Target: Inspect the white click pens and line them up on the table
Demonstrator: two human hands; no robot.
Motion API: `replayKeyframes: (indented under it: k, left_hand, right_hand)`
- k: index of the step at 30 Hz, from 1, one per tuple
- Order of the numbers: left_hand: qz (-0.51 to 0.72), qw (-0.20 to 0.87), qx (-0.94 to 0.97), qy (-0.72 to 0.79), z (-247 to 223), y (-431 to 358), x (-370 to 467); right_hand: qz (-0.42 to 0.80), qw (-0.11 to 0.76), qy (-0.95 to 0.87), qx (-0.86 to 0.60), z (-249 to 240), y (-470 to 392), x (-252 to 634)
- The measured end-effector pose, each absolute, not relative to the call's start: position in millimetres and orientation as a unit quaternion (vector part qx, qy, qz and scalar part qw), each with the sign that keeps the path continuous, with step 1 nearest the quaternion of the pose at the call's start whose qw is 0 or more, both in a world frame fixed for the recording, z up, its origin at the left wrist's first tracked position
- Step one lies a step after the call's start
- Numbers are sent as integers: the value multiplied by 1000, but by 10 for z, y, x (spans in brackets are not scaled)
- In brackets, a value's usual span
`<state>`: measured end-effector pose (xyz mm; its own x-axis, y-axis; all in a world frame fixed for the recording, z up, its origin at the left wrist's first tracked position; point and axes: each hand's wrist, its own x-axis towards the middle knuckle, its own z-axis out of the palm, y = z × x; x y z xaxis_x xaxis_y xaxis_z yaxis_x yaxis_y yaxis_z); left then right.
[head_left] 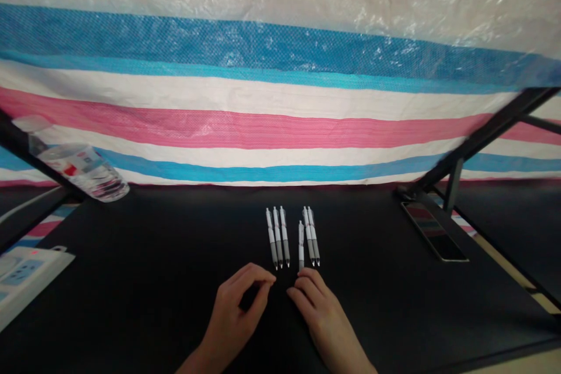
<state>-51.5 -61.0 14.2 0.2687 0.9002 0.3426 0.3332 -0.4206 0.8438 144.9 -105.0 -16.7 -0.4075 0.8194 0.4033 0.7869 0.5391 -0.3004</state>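
Three white ballpoint pens with grey grips (277,236) lie side by side on the black tabletop, tips toward me. To their right is a pair of matching pens (311,236). Between these groups, slightly closer to me, a single pen (301,243) has its lower end under the fingers of my right hand (322,308), which hides its tip. My left hand (239,304) is closed, thumb and forefinger pinched together just below the tips of the three pens. Nothing shows between those fingers.
A clear plastic bottle (87,172) leans at the back left. A white power strip (33,280) lies at the left edge. On the right is a phone (435,231) beside a black metal frame bar (471,143). A striped plastic sheet (280,128) hangs along the table's back.
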Motion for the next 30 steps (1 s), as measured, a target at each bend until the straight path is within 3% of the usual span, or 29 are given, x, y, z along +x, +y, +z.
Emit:
replayKeyframes:
  k: [7,22,27,30]
  left_hand:
    - [435,324,724,427,134,-609,-527]
    - [421,331,718,444,128,-601,-538]
    - [431,335,710,445,138,-601,-538]
    - [424,355,698,455,145,-598,-543]
  right_hand:
    - [-47,238,-866,-436,-155,-1062,1509]
    - [-54,253,-876,-407,-99,-1023,1535]
    - [-61,312,-864,-390,-91,-1109,1612]
    - [-66,412,-810,-412,-126,-1170,1651]
